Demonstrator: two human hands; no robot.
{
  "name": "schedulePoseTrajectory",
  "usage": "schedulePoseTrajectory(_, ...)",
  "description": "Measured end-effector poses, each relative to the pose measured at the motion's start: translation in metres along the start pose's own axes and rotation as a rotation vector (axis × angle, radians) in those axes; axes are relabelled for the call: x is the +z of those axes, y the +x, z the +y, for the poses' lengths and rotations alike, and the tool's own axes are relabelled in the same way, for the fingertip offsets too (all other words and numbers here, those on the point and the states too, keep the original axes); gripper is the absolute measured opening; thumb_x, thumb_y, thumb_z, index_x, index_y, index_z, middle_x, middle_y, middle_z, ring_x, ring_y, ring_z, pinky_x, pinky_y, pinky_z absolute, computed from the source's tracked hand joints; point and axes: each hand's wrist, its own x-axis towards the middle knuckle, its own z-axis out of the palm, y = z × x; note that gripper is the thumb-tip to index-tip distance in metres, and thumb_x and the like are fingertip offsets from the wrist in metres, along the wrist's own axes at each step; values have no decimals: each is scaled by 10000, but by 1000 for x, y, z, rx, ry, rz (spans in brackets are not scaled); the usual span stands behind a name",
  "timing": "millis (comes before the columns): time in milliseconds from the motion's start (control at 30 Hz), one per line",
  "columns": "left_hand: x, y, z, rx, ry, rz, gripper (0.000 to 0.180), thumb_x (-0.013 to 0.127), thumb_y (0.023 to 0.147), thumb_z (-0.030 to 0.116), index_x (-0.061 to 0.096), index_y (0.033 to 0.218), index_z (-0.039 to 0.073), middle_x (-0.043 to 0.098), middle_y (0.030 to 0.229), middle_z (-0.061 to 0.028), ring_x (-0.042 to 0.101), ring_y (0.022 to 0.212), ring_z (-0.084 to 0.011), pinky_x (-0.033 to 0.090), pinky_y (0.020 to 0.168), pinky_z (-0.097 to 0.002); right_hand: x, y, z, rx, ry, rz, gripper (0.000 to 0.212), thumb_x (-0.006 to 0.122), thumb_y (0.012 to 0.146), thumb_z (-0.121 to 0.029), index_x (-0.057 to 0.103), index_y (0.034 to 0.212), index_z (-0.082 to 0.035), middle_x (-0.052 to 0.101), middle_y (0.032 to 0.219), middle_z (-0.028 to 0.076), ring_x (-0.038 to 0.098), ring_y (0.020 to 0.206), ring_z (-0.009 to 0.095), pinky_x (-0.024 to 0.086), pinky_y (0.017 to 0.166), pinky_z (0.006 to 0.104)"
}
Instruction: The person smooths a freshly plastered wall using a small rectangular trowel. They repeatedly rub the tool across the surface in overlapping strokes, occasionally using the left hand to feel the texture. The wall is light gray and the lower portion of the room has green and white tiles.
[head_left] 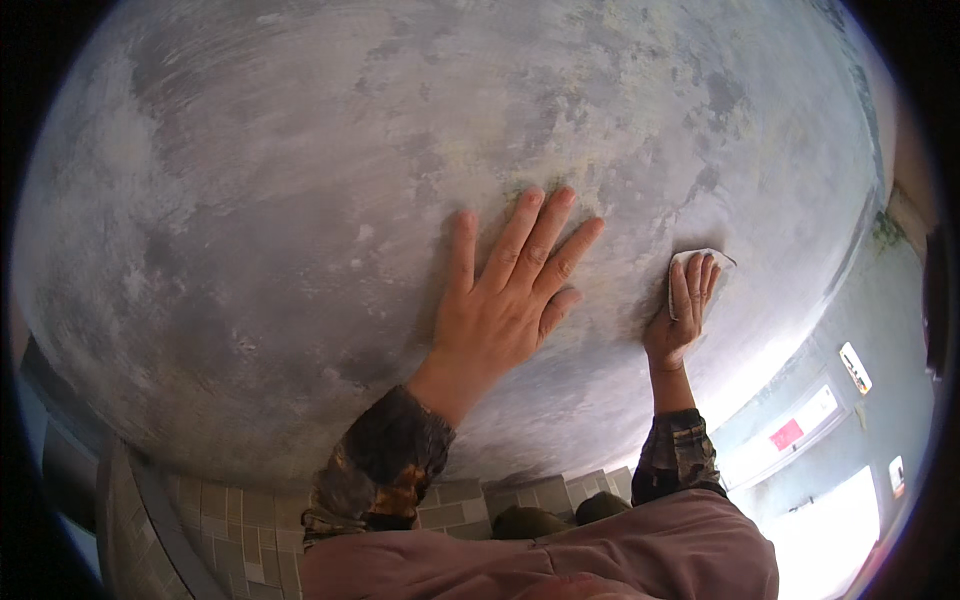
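A large, patchy grey plastered wall (300,200) fills most of the view. Flat against its surface lies my left hand (505,290), fingers spread, holding nothing. To the right of it and slightly lower, my right hand (680,310) presses a small whitish sheet (724,263) to the wall. The sheet's edges show around my fingertips, while its middle is hidden under them. Whether it is sandpaper or cloth I cannot make out. The plaster near both hands has pale, worn-looking blotches and darker patches.
Below the wall lies a tiled floor (245,530), with my dark shoes (525,522) close to the wall's foot. A bright doorway (825,540) stands at the lower right. White wall plates (856,368) are fixed on the adjoining bluish wall (885,315).
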Motion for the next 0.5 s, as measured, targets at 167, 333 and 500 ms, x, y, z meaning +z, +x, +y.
schedulePoseTrajectory(167,4,20,5,6,-1,-6,634,389,935,563,257,1506,323,219,1578,-27,211,1444,-224,93,1127,-644,6,4,3,49,-47,-4,271,548,928,-17,648,1179,-17,535,1347,203,420,1338,364,220,1128,574)
schedulePoseTrajectory(333,14,20,5,9,1,32,552,458,922,544,429,1433,337,324,1532,-64,255,1423,-279,27,1115,-663,7,-8,12,82,-30,-27,288,551,921,-11,659,1181,-69,512,1386,160,413,1340,374,235,1121,591)
schedulePoseTrajectory(500,8,16,5,1,135,29,499,455,917,567,552,1338,318,395,1476,-120,263,1406,-350,38,1116,-656,-2,-11,6,-23,0,-134,254,614,895,-132,684,1138,-164,486,1419,102,398,1352,363,211,1122,615)
